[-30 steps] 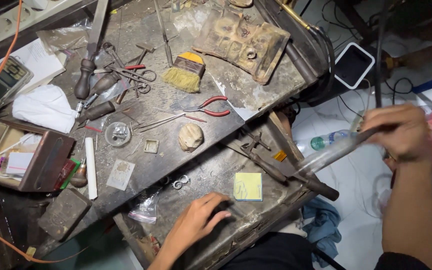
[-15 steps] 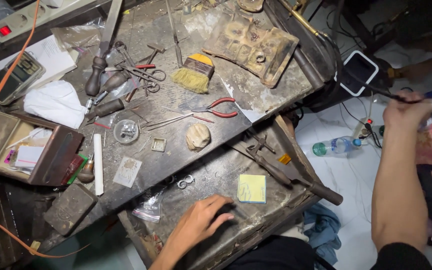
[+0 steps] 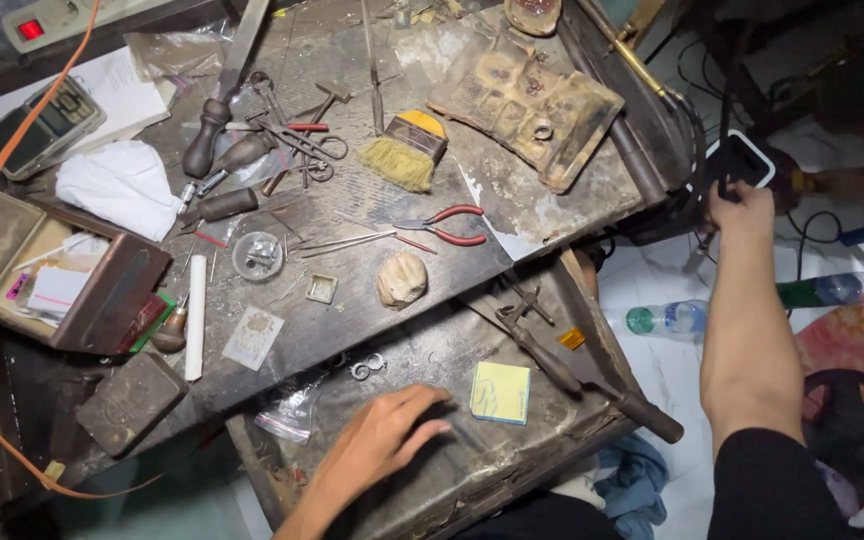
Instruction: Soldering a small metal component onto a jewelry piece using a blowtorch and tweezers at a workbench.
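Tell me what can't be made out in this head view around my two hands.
- Right hand: its fingers close around something dark beside the white-edged object; shadow hides what it is.
- Left hand: palm down on the lower bench, anything beneath is covered.
- Open box: contents too small to identify.
- Power strip: cut off by the top edge.

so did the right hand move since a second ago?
Yes. The right hand went up and away from the lower bench end, now by the white-rimmed device beyond the bench's right edge.
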